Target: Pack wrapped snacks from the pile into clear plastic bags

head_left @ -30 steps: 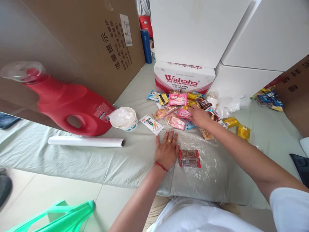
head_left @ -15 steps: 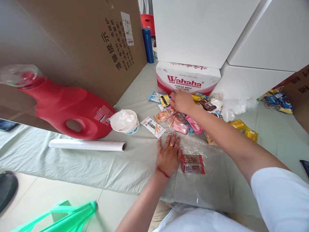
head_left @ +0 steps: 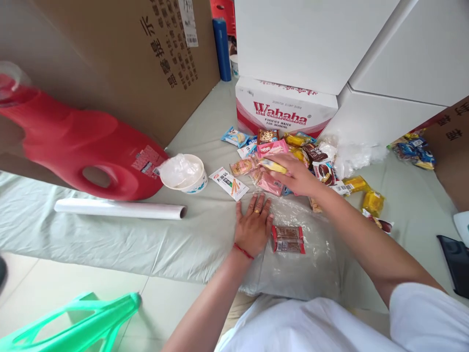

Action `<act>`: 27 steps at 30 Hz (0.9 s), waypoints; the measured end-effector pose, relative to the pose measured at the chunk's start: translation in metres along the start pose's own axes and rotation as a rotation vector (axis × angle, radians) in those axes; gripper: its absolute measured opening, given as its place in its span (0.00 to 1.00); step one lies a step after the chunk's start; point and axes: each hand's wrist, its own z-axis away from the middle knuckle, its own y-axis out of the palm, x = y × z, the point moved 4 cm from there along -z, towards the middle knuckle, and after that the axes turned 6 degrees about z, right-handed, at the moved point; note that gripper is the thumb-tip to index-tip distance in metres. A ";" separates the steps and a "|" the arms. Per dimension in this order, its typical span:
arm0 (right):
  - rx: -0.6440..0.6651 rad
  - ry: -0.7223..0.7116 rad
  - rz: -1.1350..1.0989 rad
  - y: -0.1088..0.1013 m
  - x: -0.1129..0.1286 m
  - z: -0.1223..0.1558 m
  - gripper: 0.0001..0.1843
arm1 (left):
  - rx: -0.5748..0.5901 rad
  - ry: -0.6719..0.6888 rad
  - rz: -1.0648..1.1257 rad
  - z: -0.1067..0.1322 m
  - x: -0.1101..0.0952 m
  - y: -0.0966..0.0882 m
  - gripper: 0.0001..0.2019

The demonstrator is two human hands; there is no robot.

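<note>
My left hand (head_left: pixel 252 226) lies flat with fingers spread on the left edge of a clear plastic bag (head_left: pixel 304 274). A red-and-brown snack packet (head_left: pixel 288 239) rests on that bag, just right of my left thumb. Above the snack pile, my right hand (head_left: pixel 297 173) is closed on a small yellow snack packet (head_left: pixel 273 166). Around it lie a pink packet (head_left: pixel 272 147), a pink-wrapped snack (head_left: pixel 269 183), a dark cocoa packet (head_left: pixel 315 152) and several other wrapped snacks. A white packet with stick pictures (head_left: pixel 229 184) sits beyond my left fingertips.
A paper bowl (head_left: pixel 200 178) holding crumpled plastic stands left, beside a red detergent bottle (head_left: pixel 91 151) and a white roll (head_left: pixel 120 209). Behind the snacks is a Wahaha carton (head_left: pixel 286 108). A dark phone (head_left: pixel 454 264) lies far right; a green plastic stool (head_left: pixel 91 322) stands on the floor.
My right hand has drawn back from the far side of the pile towards me, bringing the yellow packet. My left hand stays flat on the bag. The view has shifted slightly.
</note>
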 end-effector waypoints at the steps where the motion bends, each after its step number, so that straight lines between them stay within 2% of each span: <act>1: 0.004 0.043 -0.108 -0.008 -0.003 0.028 0.28 | -0.005 0.000 0.010 0.000 0.000 0.000 0.26; 3: 0.025 0.100 -0.238 -0.013 -0.005 0.082 0.27 | -0.015 -0.002 0.024 -0.001 0.000 -0.001 0.26; 5: 0.075 0.078 -0.271 -0.007 0.003 0.123 0.24 | -0.020 -0.003 0.024 -0.001 0.000 0.000 0.26; 8: 0.093 -0.019 -0.212 0.014 0.025 0.155 0.24 | -0.018 0.001 0.014 -0.002 0.000 0.001 0.26; 11: 0.163 -0.106 -0.065 0.037 0.041 0.161 0.28 | -0.012 0.002 0.009 -0.003 -0.001 0.001 0.26; 13: 0.248 -0.133 -0.010 0.048 0.044 0.163 0.38 | -0.013 -0.004 0.009 -0.003 -0.001 0.001 0.26; 15: 0.259 -0.128 -0.027 0.053 0.044 0.166 0.46 | -0.020 -0.005 0.012 -0.003 -0.001 0.001 0.26; 16: 0.230 -0.108 -0.038 0.054 0.044 0.167 0.46 | -0.025 -0.002 0.015 -0.003 -0.001 0.000 0.25; 19: 0.143 -0.029 -0.024 0.059 0.045 0.172 0.34 | -0.035 0.001 0.039 -0.003 -0.001 0.000 0.25; 21: 0.149 -0.010 -0.005 0.065 0.049 0.175 0.29 | -0.045 -0.001 0.072 -0.003 0.001 0.000 0.24; 24: 0.121 -0.025 -0.030 0.064 0.051 0.176 0.32 | -0.087 0.009 0.152 -0.002 0.007 -0.001 0.23; 26: 0.042 -0.033 -0.092 0.056 0.047 0.175 0.37 | -0.146 0.019 0.233 -0.001 0.014 -0.002 0.23; 27: -0.013 -0.015 -0.126 0.051 0.043 0.173 0.36 | -0.180 0.026 0.278 -0.001 0.017 -0.003 0.23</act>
